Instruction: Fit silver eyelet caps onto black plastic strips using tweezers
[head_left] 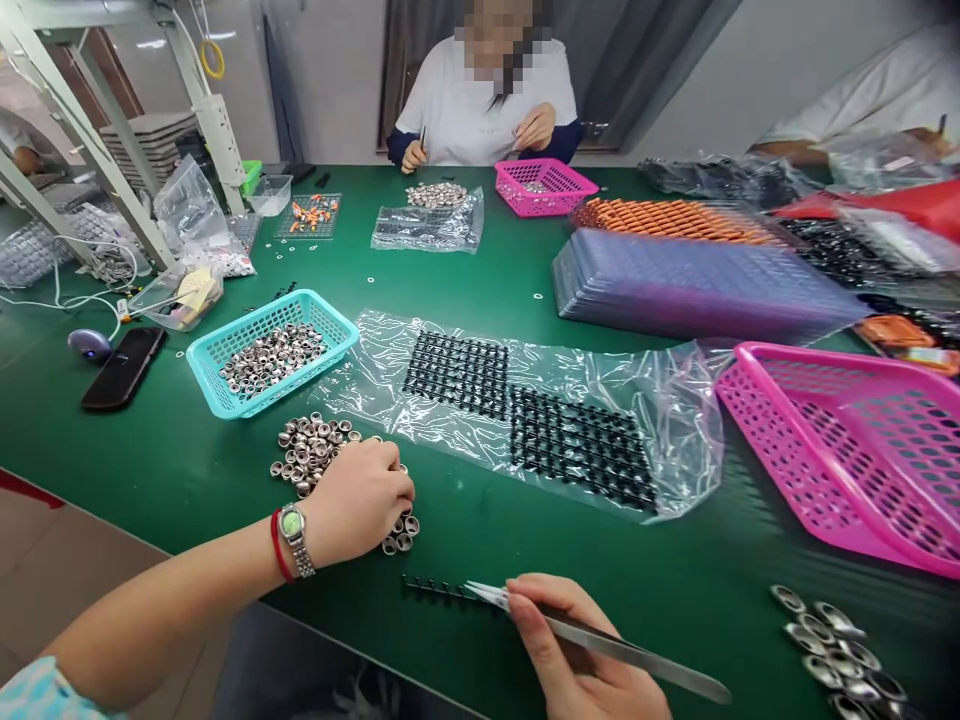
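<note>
My left hand (367,495), with a watch and a red band at its wrist, rests on a pile of small silver metal rings (311,450). Its fingers are curled downward, and whatever lies under the fingertips is hidden. Between the thumb and fingers of my right hand (577,650) is a pair of metal tweezers (637,655). The tweezers' tips point left, at a thin black plastic strip with small pegs (439,588) lying on the green table. Beyond both hands, more black strips (457,372) lie in two blocks on a clear plastic bag (375,390).
A turquoise basket (214,385) of metal rings stands behind the pile; a phone (126,368) lies to its left. At right are a pink basket (795,480), larger silver rings (840,650) and stacked clear trays (675,285). Across the table sits a person (487,110) in white.
</note>
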